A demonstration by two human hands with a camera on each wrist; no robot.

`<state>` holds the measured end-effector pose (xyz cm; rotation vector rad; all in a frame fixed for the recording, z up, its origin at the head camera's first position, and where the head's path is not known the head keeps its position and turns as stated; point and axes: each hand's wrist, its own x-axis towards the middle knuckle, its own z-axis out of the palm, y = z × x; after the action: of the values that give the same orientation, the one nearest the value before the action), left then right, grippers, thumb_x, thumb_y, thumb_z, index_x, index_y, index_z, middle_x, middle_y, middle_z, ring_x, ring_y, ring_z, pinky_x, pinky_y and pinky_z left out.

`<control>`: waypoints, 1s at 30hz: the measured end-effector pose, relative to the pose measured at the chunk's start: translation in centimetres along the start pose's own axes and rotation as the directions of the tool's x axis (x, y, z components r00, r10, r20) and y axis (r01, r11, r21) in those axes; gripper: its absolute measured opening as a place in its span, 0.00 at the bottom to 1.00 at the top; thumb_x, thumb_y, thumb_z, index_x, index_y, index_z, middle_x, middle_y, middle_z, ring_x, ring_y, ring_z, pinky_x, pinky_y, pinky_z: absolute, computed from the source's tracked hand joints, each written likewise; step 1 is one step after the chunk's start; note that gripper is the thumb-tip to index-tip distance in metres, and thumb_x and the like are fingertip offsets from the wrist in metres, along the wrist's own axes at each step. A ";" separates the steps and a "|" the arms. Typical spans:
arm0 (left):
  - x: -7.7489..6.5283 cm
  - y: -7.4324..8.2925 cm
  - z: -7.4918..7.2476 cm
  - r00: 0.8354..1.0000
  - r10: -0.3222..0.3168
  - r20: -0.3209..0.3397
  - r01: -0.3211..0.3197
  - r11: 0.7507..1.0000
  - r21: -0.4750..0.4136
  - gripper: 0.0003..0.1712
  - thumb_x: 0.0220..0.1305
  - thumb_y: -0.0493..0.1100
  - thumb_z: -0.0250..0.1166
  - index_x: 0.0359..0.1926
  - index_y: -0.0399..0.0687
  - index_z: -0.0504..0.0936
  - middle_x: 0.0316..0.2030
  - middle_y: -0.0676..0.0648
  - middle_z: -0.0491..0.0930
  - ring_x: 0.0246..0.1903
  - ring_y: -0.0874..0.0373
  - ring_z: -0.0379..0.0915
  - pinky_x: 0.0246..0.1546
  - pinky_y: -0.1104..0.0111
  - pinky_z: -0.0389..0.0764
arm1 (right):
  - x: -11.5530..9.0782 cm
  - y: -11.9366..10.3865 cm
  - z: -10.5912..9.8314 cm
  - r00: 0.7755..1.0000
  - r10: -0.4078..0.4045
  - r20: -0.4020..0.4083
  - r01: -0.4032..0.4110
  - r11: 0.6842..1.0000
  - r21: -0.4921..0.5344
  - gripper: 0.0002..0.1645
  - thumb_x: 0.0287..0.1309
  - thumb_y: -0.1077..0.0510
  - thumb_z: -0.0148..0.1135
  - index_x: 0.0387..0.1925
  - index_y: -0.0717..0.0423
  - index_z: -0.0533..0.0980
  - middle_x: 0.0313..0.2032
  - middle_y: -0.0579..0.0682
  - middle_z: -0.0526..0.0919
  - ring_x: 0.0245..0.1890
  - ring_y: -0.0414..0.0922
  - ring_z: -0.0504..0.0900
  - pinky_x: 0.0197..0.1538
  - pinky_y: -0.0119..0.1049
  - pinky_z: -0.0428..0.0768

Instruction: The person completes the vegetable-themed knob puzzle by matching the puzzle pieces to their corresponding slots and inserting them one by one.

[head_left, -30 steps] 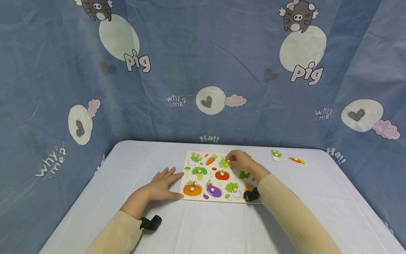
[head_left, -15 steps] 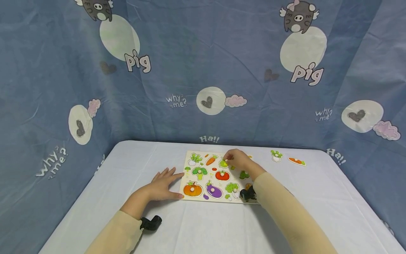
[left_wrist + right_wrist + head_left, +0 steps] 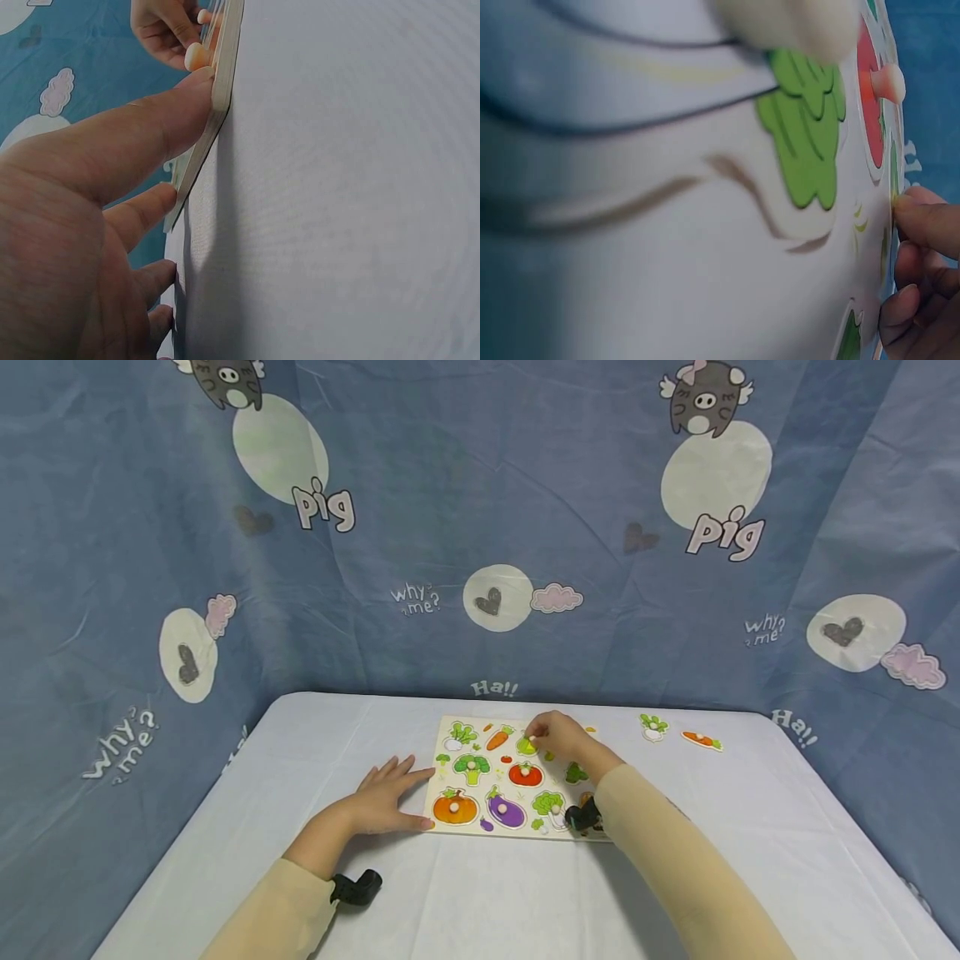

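Note:
A wooden knob puzzle board (image 3: 480, 832) with vegetable pieces lies on the white table. My left hand (image 3: 386, 800) rests at its left side, fingers spread, thumb and index finger touching the board's edge; in the left wrist view the thumb (image 3: 150, 120) presses by the near corner. At the board's far side my right hand (image 3: 561, 737) pinches the knob of a green vegetable puzzle piece (image 3: 526, 747), partly hidden by the fingers. Near it sit the carrot piece (image 3: 498, 739) and the tomato piece (image 3: 527, 780). In the right wrist view a red piece's knob (image 3: 889, 83) stands up.
Broccoli (image 3: 472, 765), pumpkin (image 3: 450, 814) and eggplant (image 3: 508, 816) pieces sit in the board. A leafy white vegetable piece (image 3: 653, 724) and an orange carrot-like piece (image 3: 702, 741) lie loose at the back right. A blue printed curtain (image 3: 420, 527) hangs behind the table.
My right hand has shifted slightly left over the board, still pinching the knob of the green piece. My left hand stays in place.

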<state>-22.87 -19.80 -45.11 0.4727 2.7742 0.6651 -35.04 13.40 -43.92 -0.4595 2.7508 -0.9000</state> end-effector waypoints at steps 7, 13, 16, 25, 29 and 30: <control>0.1 0.0 0.0 1.000 -0.002 0.003 0.002 1.000 0.000 0.52 0.52 0.65 0.73 0.75 0.54 0.65 0.77 0.35 0.49 0.76 0.34 0.35 0.73 0.39 0.36 | 0.0 0.1 0.2 1.000 0.027 -0.007 -0.027 1.000 -0.010 0.06 0.66 0.62 0.65 0.42 0.54 0.83 0.39 0.49 0.82 0.39 0.46 0.77 0.47 0.40 0.80; 0.2 0.0 0.1 1.000 -0.009 0.008 0.009 1.000 0.010 0.52 0.53 0.67 0.72 0.75 0.54 0.65 0.77 0.35 0.48 0.76 0.34 0.34 0.73 0.40 0.36 | -0.6 0.0 -0.3 1.000 0.020 -0.010 -0.020 1.000 -0.013 0.07 0.66 0.60 0.64 0.44 0.54 0.83 0.40 0.49 0.82 0.40 0.46 0.77 0.46 0.41 0.80; 0.2 -0.1 0.1 1.000 -0.002 0.010 0.002 1.000 0.007 0.52 0.53 0.66 0.71 0.75 0.54 0.65 0.77 0.35 0.48 0.76 0.34 0.34 0.73 0.39 0.36 | -1.2 0.0 -0.9 1.000 0.011 -0.016 -0.011 1.000 -0.012 0.09 0.67 0.59 0.64 0.47 0.55 0.82 0.42 0.50 0.81 0.40 0.46 0.78 0.43 0.41 0.80; 0.1 -0.2 0.1 1.000 0.000 0.005 0.000 1.000 0.008 0.52 0.53 0.66 0.72 0.75 0.54 0.64 0.77 0.35 0.48 0.76 0.34 0.35 0.73 0.39 0.36 | -3.4 0.3 -3.2 0.996 -0.064 -0.062 0.062 0.997 -0.035 0.12 0.68 0.58 0.63 0.49 0.56 0.82 0.43 0.51 0.81 0.35 0.46 0.76 0.38 0.39 0.78; 0.1 -0.2 0.1 1.000 0.000 0.006 0.000 1.000 0.004 0.52 0.53 0.66 0.72 0.75 0.55 0.64 0.77 0.35 0.48 0.76 0.34 0.34 0.73 0.39 0.36 | -4.5 0.5 -4.2 0.996 -0.057 -0.071 0.056 0.998 -0.009 0.13 0.67 0.56 0.63 0.50 0.58 0.81 0.43 0.52 0.81 0.33 0.46 0.76 0.35 0.39 0.79; 0.1 -0.1 0.1 1.000 0.000 0.007 0.000 1.000 0.004 0.52 0.53 0.66 0.72 0.75 0.55 0.64 0.77 0.35 0.48 0.76 0.34 0.34 0.73 0.39 0.36 | -4.8 0.6 -4.5 0.996 -0.050 -0.075 0.050 0.999 -0.009 0.14 0.67 0.56 0.63 0.50 0.57 0.81 0.43 0.51 0.81 0.33 0.46 0.76 0.35 0.39 0.78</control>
<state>-22.94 -19.85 -45.26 0.4742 2.7700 0.6568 -31.99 17.97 -40.22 -0.5083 2.8231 -0.9375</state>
